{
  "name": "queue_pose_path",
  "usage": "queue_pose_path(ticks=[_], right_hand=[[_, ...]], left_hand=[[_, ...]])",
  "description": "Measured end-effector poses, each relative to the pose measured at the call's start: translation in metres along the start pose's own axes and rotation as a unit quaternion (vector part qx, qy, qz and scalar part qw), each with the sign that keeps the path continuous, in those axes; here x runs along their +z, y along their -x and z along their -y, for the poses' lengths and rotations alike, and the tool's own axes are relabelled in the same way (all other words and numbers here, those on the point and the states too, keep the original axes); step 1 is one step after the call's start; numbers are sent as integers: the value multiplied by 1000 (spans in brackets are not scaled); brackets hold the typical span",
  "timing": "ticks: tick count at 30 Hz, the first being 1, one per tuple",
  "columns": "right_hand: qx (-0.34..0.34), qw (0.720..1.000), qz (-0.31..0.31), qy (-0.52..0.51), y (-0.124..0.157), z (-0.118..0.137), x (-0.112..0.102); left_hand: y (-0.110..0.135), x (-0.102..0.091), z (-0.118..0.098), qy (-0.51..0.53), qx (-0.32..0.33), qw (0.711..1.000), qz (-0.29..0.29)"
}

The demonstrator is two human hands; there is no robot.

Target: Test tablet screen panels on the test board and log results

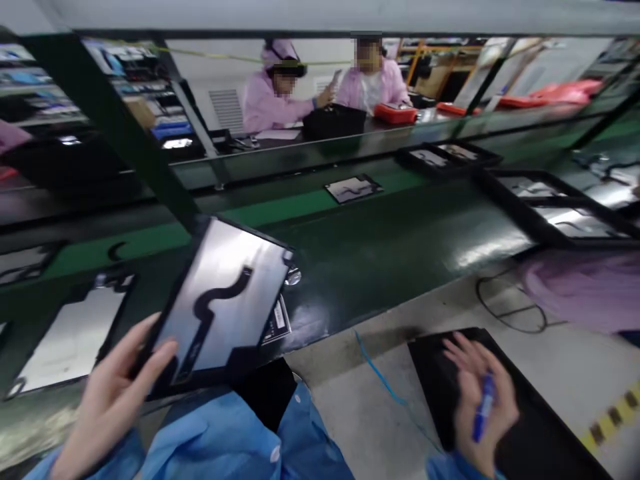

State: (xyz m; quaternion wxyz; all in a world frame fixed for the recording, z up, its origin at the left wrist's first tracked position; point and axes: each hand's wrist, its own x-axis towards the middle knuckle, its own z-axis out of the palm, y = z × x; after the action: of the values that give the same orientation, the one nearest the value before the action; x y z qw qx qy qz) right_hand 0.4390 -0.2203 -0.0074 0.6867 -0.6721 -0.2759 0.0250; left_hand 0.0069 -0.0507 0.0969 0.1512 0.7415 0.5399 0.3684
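Observation:
My left hand [120,380] grips a tablet-sized display panel [245,317] by its lower left edge, thumb on top. The panel is tilted above the bench, its silver back facing me, with a black frame and a curved black ribbon cable across it. In my right hand [500,400] is a blue pen [483,408], held against the palm while the fingers reach forward. That hand is over a black flat surface [430,363] at lower right; whether they touch I cannot tell. A similar silver panel [75,333] lies on the bench left of my left hand.
Along the dark green bench [370,267] lie another panel [353,189] and black trays [515,213] holding panels. A slanted green post [115,127] rises at left. A blue cord [380,377] hangs below the bench edge. Two people in pink [263,107] sit across.

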Motion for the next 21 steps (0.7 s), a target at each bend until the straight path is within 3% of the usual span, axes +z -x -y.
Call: queue_pose_path(ticks=[3,5,8,12,21], right_hand=[[24,968,199,-149,32,48,97],[85,934,247,-243,50,70,145],[203,883,262,-332,69,84,189],[246,837,274,-404,82,88,208],[264,836,274,-396,96,97,226]], left_hand=[[5,5,-15,28,44,997,54],[7,8,-30,34,121,988,85],[12,9,-44,30,217,971,98],[18,9,-38,15,283,952,116],[24,0,-17,-14,308,946,99]])
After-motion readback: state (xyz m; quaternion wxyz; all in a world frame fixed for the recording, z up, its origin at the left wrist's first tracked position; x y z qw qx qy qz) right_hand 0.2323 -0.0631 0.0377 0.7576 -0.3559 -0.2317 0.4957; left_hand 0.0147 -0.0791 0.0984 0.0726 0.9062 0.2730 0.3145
